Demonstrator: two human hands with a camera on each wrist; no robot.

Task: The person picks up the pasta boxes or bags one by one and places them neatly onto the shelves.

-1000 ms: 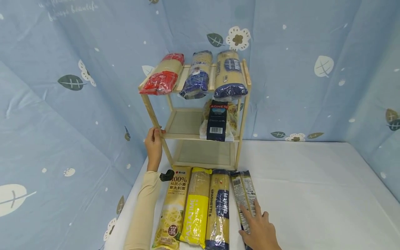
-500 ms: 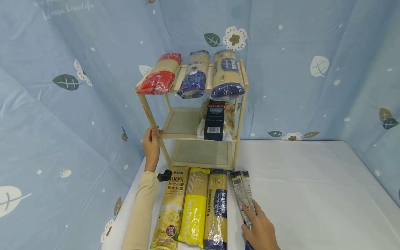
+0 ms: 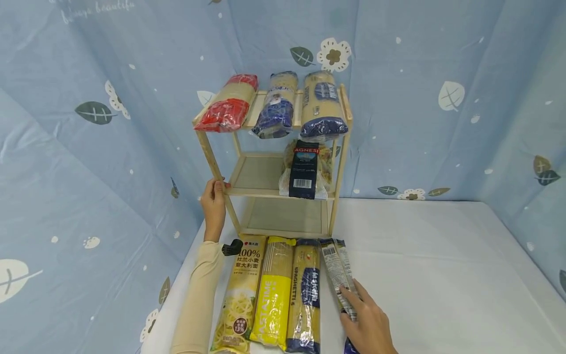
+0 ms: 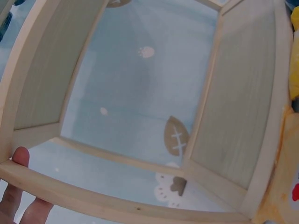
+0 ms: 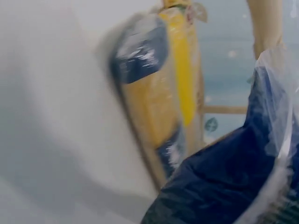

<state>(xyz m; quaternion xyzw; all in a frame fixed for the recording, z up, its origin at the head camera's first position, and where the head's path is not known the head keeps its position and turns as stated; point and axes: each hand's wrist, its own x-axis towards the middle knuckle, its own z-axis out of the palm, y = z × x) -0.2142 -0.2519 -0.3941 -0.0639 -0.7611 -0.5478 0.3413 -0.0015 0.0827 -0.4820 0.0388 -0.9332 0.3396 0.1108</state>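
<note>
My left hand point(image 3: 213, 202) grips the left post of a wooden rack point(image 3: 209, 150) at its middle shelf. In the left wrist view, fingertips point(image 4: 21, 156) show at the rack's frame point(image 4: 93, 192). My right hand point(image 3: 368, 323) holds a narrow pasta packet point(image 3: 336, 263), thumb and fingers on either side of it. Printed text and a barcode face up. The packet's dark-blue end point(image 5: 229, 172) fills the lower right of the right wrist view. Left of it lies a spaghetti packet point(image 3: 304, 314) with blue ends.
A yellow pasta packet point(image 3: 271, 309) and a tan noodle packet point(image 3: 236, 300) lie before the rack. On its top shelf are a red-ended packet point(image 3: 227, 110) and two blue-ended packets point(image 3: 275, 105) point(image 3: 323, 105). An AGNESI bag point(image 3: 304, 172) occupies the middle shelf's right.
My right hand has closed from spread fingers onto the packet. The packet's far end has shifted left towards the spaghetti packet. My left hand keeps its grip on the rack.
</note>
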